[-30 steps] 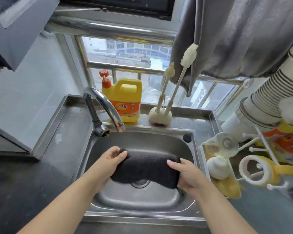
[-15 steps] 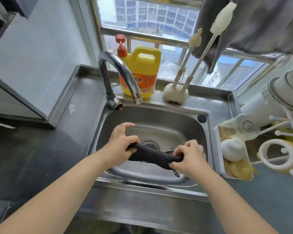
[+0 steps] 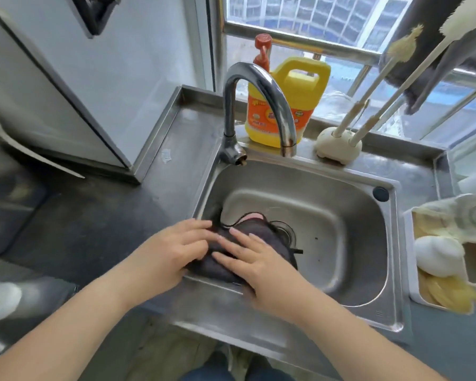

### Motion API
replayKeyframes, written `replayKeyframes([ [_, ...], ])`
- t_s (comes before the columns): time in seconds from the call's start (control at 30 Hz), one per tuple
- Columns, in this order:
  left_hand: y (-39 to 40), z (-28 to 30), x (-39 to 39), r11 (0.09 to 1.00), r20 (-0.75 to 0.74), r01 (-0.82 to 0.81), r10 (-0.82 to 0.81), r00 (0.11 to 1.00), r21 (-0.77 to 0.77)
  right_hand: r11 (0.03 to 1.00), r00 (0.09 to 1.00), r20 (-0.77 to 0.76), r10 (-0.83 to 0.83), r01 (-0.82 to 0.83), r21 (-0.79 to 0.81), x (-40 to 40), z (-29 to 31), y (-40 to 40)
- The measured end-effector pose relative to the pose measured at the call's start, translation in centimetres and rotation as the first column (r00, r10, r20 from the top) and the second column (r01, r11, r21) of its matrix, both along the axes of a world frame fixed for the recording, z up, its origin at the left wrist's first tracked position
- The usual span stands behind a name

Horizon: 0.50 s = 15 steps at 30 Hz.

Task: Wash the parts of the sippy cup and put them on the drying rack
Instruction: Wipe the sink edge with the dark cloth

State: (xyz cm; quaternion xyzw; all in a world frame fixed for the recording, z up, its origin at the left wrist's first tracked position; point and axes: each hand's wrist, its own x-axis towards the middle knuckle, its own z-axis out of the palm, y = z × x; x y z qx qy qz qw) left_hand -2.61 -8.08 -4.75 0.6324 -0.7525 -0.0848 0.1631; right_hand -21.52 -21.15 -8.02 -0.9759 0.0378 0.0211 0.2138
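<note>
A dark grey cloth (image 3: 254, 243) lies in the silver steel sink (image 3: 327, 215). The far detergent jug (image 3: 289, 105) is yellow with an orange label and red pump. The brush stand (image 3: 338, 147) is cream. At right, a white tray (image 3: 412, 270) holds yellow and white parts.

One head-worn wide-angle camera looks steeply down and forward, close over the stainless steel sink basin (image 3: 341, 215) at centre frame. Both forearms rise from the bottom edge, and the barred window (image 3: 313, 20) crosses the top.
</note>
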Motion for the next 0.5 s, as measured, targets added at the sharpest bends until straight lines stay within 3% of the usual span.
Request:
replayKeyframes([
  [0.07,3.1,-2.5,-0.1,0.982,0.144,0.050,-0.077,0.987,0.183,0.993,0.964,-0.237,0.117,-0.110,0.043,1.3,-1.3,2.9],
  [0.13,5.4,-5.1,0.0,0.948,0.201,0.012,-0.080,0.976,0.317,0.993,0.919,-0.375,0.120,-0.110,0.050,2.1,-2.6,5.1],
  [0.2,6.5,-6.5,0.1,0.944,0.193,-0.043,-0.022,0.981,0.327,0.997,0.925,-0.374,0.066,-0.045,0.065,1.8,-3.9,6.2],
  [0.33,7.5,-7.2,-1.5,0.950,0.245,-0.102,0.028,0.969,0.296,0.992,0.933,-0.359,0.031,-0.073,-0.105,-0.4,-5.0,6.6],
  [0.5,7.9,-7.6,-3.6,0.986,0.249,-0.137,0.111,0.962,0.092,0.994,0.981,-0.191,-0.021,0.000,-0.111,-3.5,-5.0,6.8],
])
